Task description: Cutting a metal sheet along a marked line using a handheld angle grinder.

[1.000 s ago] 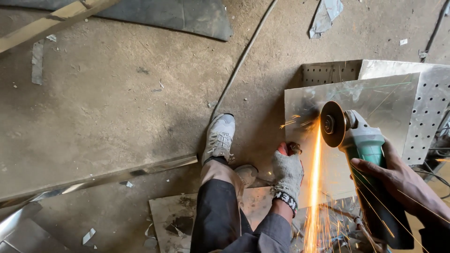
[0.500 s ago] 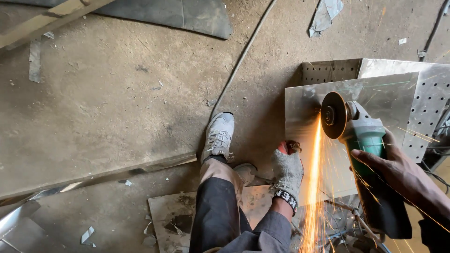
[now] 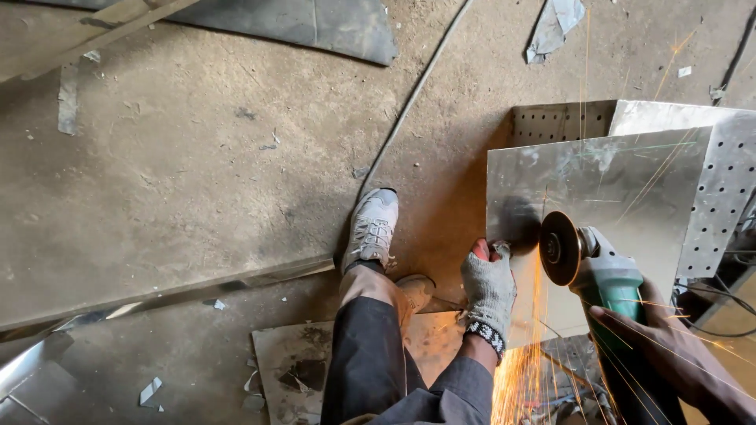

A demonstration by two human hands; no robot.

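**Sparks fly as grinder meets sheet metal on workshop floor**

A person's gloved left hand [image 3: 488, 290], in a grey knit glove with red fingertips, grips the lower left edge of a shiny steel sheet [image 3: 622, 181] at lower centre of the frame, fingers curled over the rim. The bare right hand [image 3: 669, 346], at lower right, is wrapped tight around the green body of an angle grinder [image 3: 606, 275], whose dark disc [image 3: 557, 248] stands on edge against the sheet just to the right of the gloved hand. A stream of orange sparks [image 3: 524, 370] pours down from the disc to the bottom edge of the frame, with thinner streaks flung up and to the right across the metal.

The sheet lies tilted at centre right, its face smudged dark near the disc. Behind and right of it stand perforated metal panels [image 3: 728, 181], touching it. To the left of the gloved hand, the person's leg in dark trousers [image 3: 366, 354] runs up to a grey laced shoe [image 3: 372, 228] planted on the concrete floor [image 3: 197, 173]. A rusty flat plate [image 3: 299, 362] lies beneath the leg. A long metal strip [image 3: 157, 297] runs across the lower left, and a cable [image 3: 409, 102] trails from near the shoe to the top of the frame. Scraps of metal lie at upper left and upper right.
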